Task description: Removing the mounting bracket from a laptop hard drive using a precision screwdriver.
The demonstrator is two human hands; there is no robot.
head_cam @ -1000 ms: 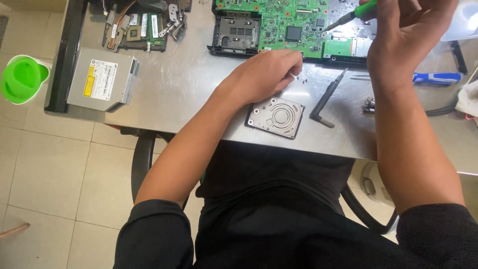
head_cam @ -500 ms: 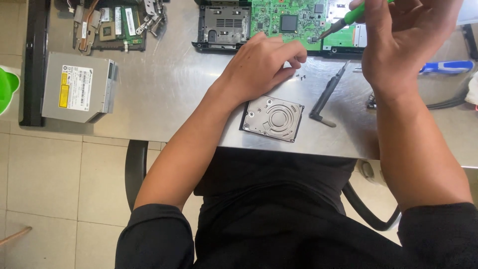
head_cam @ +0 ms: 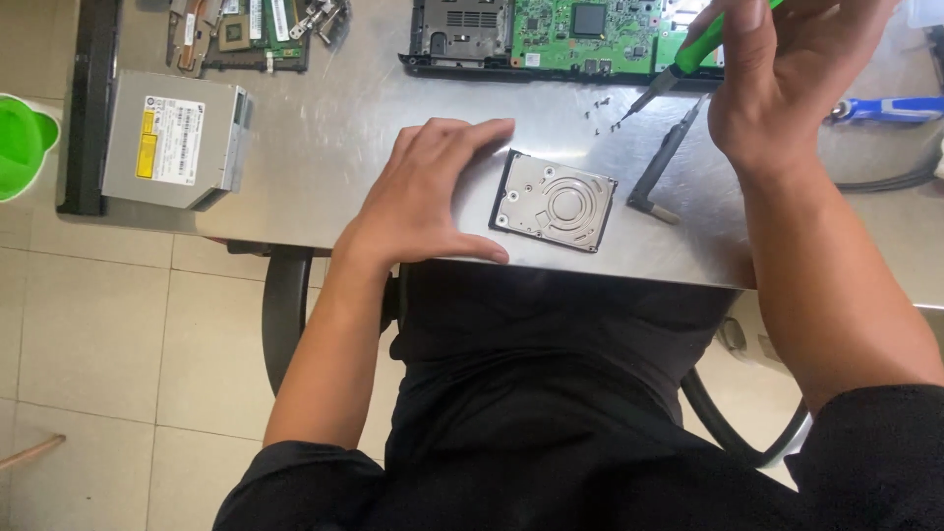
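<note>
A small silver hard drive [head_cam: 554, 202] lies flat near the front edge of the metal table [head_cam: 334, 167]. My left hand [head_cam: 428, 197] rests flat and open on the table just left of the drive, thumb and forefinger framing its left side. My right hand [head_cam: 787, 74] holds a green-handled screwdriver [head_cam: 688, 64], its tip pointing down at several tiny loose screws [head_cam: 602, 110] on the table. Behind them lies a green laptop circuit board in a black frame [head_cam: 560, 34].
A grey optical drive [head_cam: 177, 138] sits at the table's left, beside a long black bar [head_cam: 87, 108]. A smaller circuit board with parts [head_cam: 251, 29] lies at the back left. A black L-shaped piece [head_cam: 659, 167], a blue-handled tool [head_cam: 880, 108] and a green container [head_cam: 22, 143] are nearby.
My left hand has drawn back from the circuit board's edge and settled flat beside the hard drive. My right hand has brought the screwdriver tip down off the circuit board toward the loose screws.
</note>
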